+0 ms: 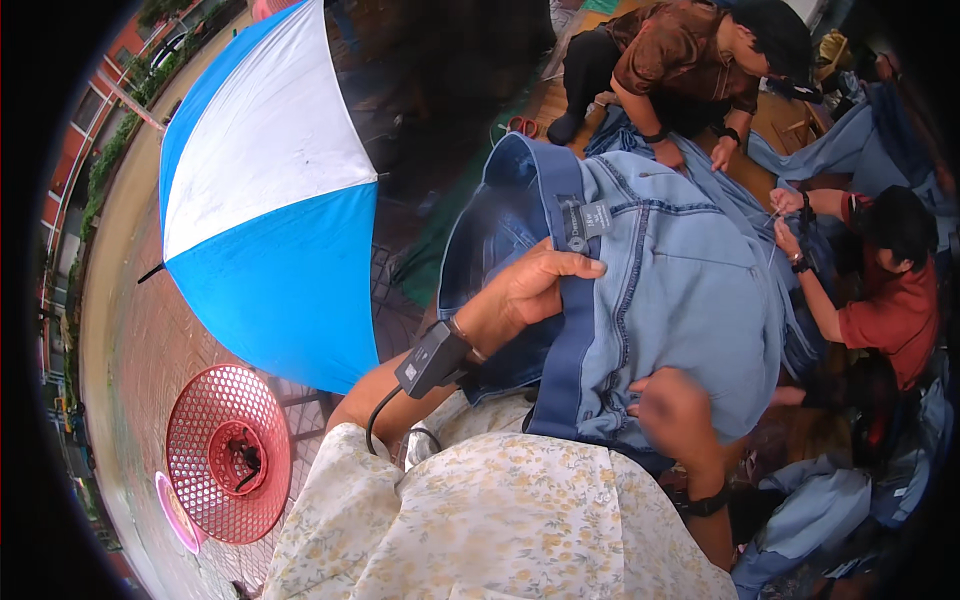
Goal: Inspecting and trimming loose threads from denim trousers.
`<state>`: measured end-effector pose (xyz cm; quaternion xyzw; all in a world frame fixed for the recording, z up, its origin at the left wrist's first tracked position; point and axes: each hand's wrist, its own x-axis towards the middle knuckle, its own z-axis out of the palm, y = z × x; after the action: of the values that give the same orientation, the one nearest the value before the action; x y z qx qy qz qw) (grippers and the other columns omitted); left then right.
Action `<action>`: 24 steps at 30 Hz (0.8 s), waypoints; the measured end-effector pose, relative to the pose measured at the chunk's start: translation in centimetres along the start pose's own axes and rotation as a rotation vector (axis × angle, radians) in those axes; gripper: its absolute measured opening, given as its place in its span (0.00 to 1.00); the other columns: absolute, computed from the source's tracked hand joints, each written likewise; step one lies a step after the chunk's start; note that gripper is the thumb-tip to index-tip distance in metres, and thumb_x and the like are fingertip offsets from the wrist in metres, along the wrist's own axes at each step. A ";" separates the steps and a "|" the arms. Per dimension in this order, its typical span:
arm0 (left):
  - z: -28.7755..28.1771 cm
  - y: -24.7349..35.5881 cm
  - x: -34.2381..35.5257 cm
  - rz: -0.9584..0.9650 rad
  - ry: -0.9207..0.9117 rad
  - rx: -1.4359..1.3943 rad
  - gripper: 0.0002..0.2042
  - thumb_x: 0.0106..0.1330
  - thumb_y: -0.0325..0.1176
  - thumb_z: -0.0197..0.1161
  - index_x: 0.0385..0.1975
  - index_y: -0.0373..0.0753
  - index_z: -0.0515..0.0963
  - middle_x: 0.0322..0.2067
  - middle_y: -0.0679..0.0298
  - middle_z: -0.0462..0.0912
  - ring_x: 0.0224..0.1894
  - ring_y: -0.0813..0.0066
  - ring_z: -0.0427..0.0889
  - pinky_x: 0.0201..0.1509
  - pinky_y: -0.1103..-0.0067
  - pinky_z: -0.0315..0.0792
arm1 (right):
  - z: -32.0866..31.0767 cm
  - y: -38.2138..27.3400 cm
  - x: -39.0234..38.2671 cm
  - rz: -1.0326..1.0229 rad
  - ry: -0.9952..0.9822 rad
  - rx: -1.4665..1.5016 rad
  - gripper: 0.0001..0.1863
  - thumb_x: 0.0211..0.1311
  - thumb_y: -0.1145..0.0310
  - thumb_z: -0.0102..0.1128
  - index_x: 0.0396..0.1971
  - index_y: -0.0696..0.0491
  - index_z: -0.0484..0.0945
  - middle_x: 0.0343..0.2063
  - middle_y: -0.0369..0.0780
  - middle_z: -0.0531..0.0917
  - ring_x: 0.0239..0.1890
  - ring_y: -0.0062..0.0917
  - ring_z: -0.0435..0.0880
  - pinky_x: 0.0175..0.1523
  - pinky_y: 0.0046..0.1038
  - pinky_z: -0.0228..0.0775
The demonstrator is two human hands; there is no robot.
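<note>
The light-blue denim garment [690, 290] spreads in front of the person's floral shirt [500, 500], its darker waistband [572, 345] facing left and a grey label [594, 218] near its upper end. The left hand [532, 287] pinches this waistband, thumb lying across it, with most of the cloth to the hand's right. Blurred, the right hand [676, 408] is at the cloth's lower part; I cannot tell whether it grips. An open blue-and-white umbrella [270, 250] stands left, above a red perforated basket [190, 475]. Two co-workers sit at the right, among more denim.

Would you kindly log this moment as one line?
left hand: holding jeans at waistband; right hand: blurred, against jeans; left side: umbrella, red basket
</note>
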<state>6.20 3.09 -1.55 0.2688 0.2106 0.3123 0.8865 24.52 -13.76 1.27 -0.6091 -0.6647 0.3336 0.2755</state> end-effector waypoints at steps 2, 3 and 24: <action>0.2 -0.3 -0.1 -0.036 0.049 -0.004 0.17 0.49 0.21 0.59 0.41 0.36 0.73 0.38 0.62 0.78 0.39 0.71 0.76 0.49 0.74 0.69 | 0.1 0.3 -0.1 -0.019 0.018 0.055 0.12 0.41 0.77 0.64 0.30 0.58 0.76 0.21 0.40 0.73 0.22 0.27 0.76 0.26 0.24 0.66; 0.3 -0.4 -0.2 -0.063 0.112 -0.009 0.16 0.48 0.20 0.59 0.40 0.36 0.74 0.37 0.62 0.78 0.39 0.70 0.76 0.50 0.73 0.68 | 0.1 0.4 -0.2 -0.012 0.026 0.053 0.12 0.41 0.77 0.64 0.30 0.58 0.76 0.21 0.40 0.73 0.22 0.27 0.76 0.26 0.24 0.66; 3.3 -1.9 0.1 -0.025 0.222 -0.013 0.18 0.53 0.30 0.64 0.42 0.29 0.72 0.35 0.57 0.78 0.38 0.67 0.78 0.44 0.71 0.74 | -5.5 -2.1 4.6 -0.054 0.276 0.057 0.14 0.48 0.78 0.60 0.37 0.58 0.72 0.33 0.40 0.76 0.33 0.24 0.76 0.38 0.24 0.70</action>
<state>8.88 0.74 -0.21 0.2243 0.3089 0.3303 0.8632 26.99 -8.67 6.13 -0.6231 -0.6268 0.2578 0.3903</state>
